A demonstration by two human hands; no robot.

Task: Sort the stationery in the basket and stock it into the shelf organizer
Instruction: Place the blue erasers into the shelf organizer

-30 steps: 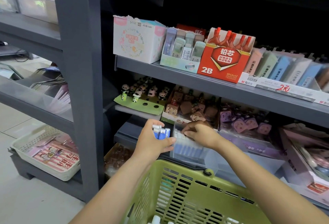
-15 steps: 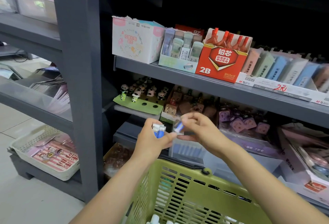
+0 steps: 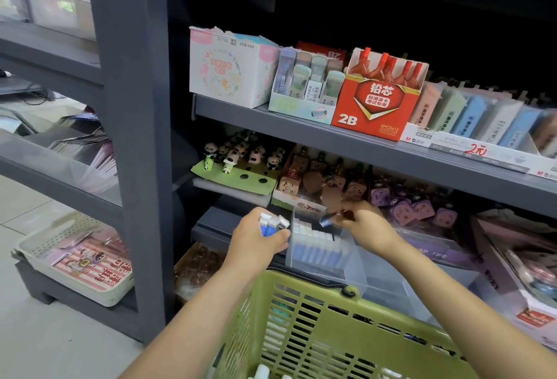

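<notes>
A person's left hand grips a small bundle of blue-and-white stationery pieces just left of a clear plastic shelf organizer already lined with matching pieces. The right hand pinches one blue-and-white piece above that organizer. A green slotted plastic basket sits below both forearms.

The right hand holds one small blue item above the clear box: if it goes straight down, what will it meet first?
Most likely the row of blue and white items standing in the clear box. The right hand pinches its blue item just above them, with nothing visible between, though depth is hard to judge.
</notes>
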